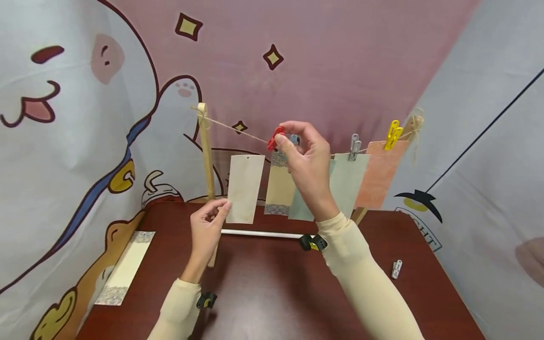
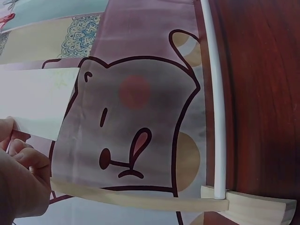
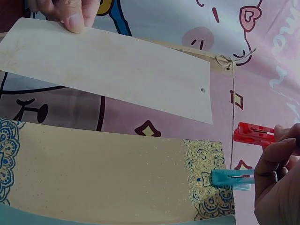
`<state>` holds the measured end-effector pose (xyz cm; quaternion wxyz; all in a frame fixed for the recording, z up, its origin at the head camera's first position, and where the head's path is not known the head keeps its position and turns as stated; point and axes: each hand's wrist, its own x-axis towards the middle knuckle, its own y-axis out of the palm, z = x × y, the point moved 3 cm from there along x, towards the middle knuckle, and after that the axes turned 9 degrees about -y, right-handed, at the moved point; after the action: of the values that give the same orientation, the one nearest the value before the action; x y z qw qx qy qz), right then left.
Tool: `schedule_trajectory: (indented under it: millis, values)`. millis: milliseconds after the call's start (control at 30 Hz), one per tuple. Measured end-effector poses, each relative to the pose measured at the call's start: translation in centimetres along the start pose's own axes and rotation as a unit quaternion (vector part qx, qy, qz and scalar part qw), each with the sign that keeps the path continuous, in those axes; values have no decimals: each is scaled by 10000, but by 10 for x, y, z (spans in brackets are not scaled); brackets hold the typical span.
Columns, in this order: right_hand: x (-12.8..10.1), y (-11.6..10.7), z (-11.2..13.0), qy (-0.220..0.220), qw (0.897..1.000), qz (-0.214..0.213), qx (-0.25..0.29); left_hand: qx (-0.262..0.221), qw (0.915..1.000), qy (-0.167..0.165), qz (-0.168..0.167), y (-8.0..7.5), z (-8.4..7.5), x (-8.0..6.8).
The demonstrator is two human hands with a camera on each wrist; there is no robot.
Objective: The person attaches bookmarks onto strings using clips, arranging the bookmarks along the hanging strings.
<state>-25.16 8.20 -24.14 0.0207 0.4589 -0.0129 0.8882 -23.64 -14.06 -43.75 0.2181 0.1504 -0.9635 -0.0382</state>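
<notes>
Overhead, right hand (image 1: 308, 163) raised, pinching red clothespin (image 1: 275, 138) at string (image 1: 238, 129); left hand (image 1: 207, 226) pinches cream card (image 1: 245, 188) bottom corner.

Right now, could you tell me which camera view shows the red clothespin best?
The right wrist view: the red clothespin fills the frame sharply beside the string, pinched by the right hand. The head view shows it small, partly covered by fingertips. The left wrist view shows only a sliver at its top left edge.

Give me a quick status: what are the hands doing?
Right hand pinches red clothespin at the string. Left hand holds plain cream card by its bottom corner, not yet clipped. Nothing blocking.
</notes>
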Motion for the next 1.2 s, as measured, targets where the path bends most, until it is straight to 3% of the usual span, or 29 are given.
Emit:
schedule_trajectory:
  millis: [333, 667, 900, 1000, 1100, 1200]
  values:
    - [6, 2, 1, 4, 9999, 43, -118, -28, 10000, 17, 89, 7, 4, 6]
    - [8, 3, 8, 226, 9953, 244, -907, -224, 9994, -241, 136, 13, 9, 9]
    - [13, 5, 9, 391, 9933, 352, -1027, -238, 9994, -212, 164, 23, 11, 15]
    - [15, 8, 8, 494, 9920, 435, -1081, -226, 9995, -165, 115, 26, 7, 15]
    - [15, 11, 7, 524, 9894, 492, -1261, -257, 9994, -161, 142, 28, -8, 11]
    - [15, 13, 8, 463, 9867, 538, -1464, -376, 9989, -187, 228, 28, -7, 11]
